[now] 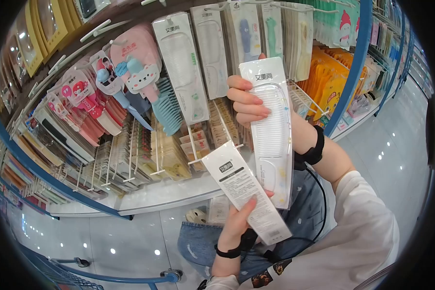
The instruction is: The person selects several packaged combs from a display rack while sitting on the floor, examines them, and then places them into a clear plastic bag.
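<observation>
My right hand (246, 100) is closed around a packaged white comb (273, 130), held upright with its front toward me. Its clear wrapper shows the teeth and small coloured spots on the comb. Lower down, my left hand (237, 221) grips a second comb package (246, 191), tilted, with its printed back label facing me. The thumb lies across the label, so whatever is inside this pack is hidden. The two packages overlap near their lower halves. Just behind my right hand hang similar packaged combs (183, 72) on the rack.
Hooks carry hairbrushes (142, 77), a teal comb (168, 108) and orange packs (327, 82). Metal prongs (193, 145) stick out toward me. A blue rack post (355, 63) stands at the right. Below are a white shelf ledge (164, 195) and a blue cart (125, 279) at lower left.
</observation>
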A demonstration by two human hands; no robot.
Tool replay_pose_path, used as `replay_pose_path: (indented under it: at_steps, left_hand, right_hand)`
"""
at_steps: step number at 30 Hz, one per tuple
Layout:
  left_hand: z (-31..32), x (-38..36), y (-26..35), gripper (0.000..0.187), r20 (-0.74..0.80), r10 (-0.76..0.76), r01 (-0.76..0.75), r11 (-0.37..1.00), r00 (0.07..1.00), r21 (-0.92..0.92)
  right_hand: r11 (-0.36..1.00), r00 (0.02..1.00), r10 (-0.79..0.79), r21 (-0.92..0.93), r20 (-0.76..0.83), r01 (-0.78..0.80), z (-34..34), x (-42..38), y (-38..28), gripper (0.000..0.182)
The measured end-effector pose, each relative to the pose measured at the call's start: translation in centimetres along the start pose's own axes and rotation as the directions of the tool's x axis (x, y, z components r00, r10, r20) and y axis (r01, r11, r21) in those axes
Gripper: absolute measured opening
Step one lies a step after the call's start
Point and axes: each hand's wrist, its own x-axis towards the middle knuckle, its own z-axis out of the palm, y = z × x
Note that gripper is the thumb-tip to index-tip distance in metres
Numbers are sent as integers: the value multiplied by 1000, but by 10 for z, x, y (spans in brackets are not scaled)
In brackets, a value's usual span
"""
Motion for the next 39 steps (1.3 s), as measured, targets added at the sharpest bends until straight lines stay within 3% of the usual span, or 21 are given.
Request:
replay_pose_path:
  at_steps: [3, 4, 6, 9, 10, 15, 16, 19, 20, 23, 24, 30, 33, 36, 39]
  left_hand:
    - [5, 0, -3, 30, -75, 50, -46, 998, 996, 50]
    - [5, 0, -3, 31, -105, 86, -76, 992, 991, 96]
    - [4, 1, -3, 31, -158, 142, -113, 977, 977, 179]
    - [-1, 4, -4, 32, -202, 186, -131, 958, 962, 256]
    - [-2, 5, -5, 32, -197, 195, -141, 955, 961, 260]
    - [2, 6, -6, 30, -233, 208, -155, 962, 950, 227]
    - [1, 5, -7, 28, -212, 221, -176, 962, 952, 211]
    - [1, 3, -7, 29, -200, 244, -209, 961, 949, 183]
    - [0, 2, -8, 30, -212, 249, -216, 962, 945, 169]
    - [-5, 1, -6, 32, -218, 271, -242, 959, 938, 148]
    - [-7, 0, -5, 33, -218, 280, -253, 956, 935, 146]
    - [-5, -4, -2, 34, -188, 371, -382, 924, 909, -27]
    - [-7, -6, -1, 34, -129, 396, -406, 911, 909, -67]
    - [-11, -7, 0, 35, -163, 394, -406, 913, 904, -45]
    - [-9, -4, 6, 38, -131, 359, -362, 932, 924, 0]
  right_hand:
    - [992, 997, -70, -105, 25, 72, -18, -3, -3, 64]
    - [963, 965, -193, -225, -175, 151, -5, -1, -1, 64]
    - [851, 740, -460, -481, -492, 209, 26, 0, 8, 66]
    - [845, 841, -394, -507, -372, 171, 18, -9, -2, 66]
    - [788, 818, -437, -598, -374, 148, 17, -10, -2, 61]
    - [379, 721, -623, -924, -302, -59, 25, -10, -3, 35]
    - [360, 723, -633, -932, -276, -40, 23, -9, -3, 34]
    - [105, 743, -649, -986, -166, -129, 24, -8, -7, 36]
    - [11, 714, -692, -990, -108, -138, 22, -7, -11, 29]
    - [-41, 671, -742, -998, 5, -37, 35, 12, -21, 22]
    - [-234, 683, -724, -965, 93, -117, 35, 13, -28, 22]
    - [-335, 717, -688, -926, 112, -177, 41, 26, -40, 19]
    - [-268, 667, -738, -952, 103, -150, 43, 29, -37, 19]
    - [-324, 635, -752, -938, 178, -121, 41, 34, -43, 18]
    - [-239, 610, -770, -971, 187, -5, 40, 44, -53, 16]
